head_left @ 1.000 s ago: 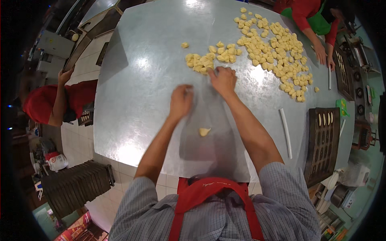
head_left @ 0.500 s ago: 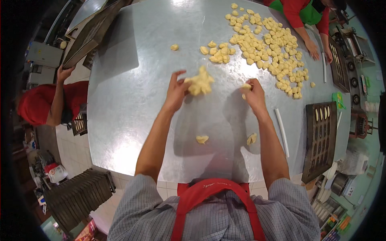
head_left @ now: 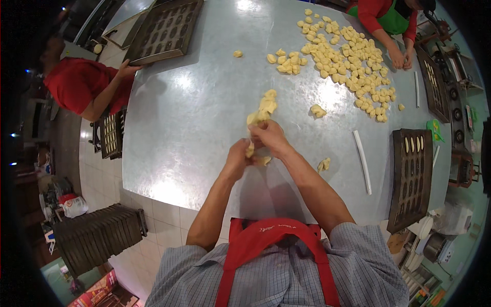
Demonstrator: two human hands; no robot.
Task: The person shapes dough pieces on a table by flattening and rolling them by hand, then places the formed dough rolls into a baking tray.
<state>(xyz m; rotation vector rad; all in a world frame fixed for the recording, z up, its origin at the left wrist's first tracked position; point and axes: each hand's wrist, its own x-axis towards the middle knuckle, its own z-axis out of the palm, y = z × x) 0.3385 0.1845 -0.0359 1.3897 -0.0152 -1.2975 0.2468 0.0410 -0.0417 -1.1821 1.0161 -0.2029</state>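
Observation:
At the middle of the steel table (head_left: 179, 128), my left hand (head_left: 239, 153) is closed round small bits of pale yellow dough (head_left: 250, 149). Just above and right of it, my right hand (head_left: 266, 134) pinches the lower end of an elongated dough clump (head_left: 266, 106); some fingers are hidden. One piece (head_left: 265, 161) lies beside my left hand, another (head_left: 323, 165) right of my right arm, and a third (head_left: 317, 111) farther up. A small group of dough balls (head_left: 289, 64) and a broad spread of them (head_left: 348, 66) cover the upper right.
A red-shirted person (head_left: 82, 84) at left holds a moulded tray (head_left: 163, 30). Another in green apron (head_left: 388, 20) works at upper right. At right are a tray with dough strips (head_left: 409, 179), a white rod (head_left: 362, 161), a green item (head_left: 434, 130). Stacked dark trays (head_left: 97, 240) stand lower left.
My hands have come down and together at the centre, with dough pulled away from the upper group. The person at left has raised the tray onto the table's edge area.

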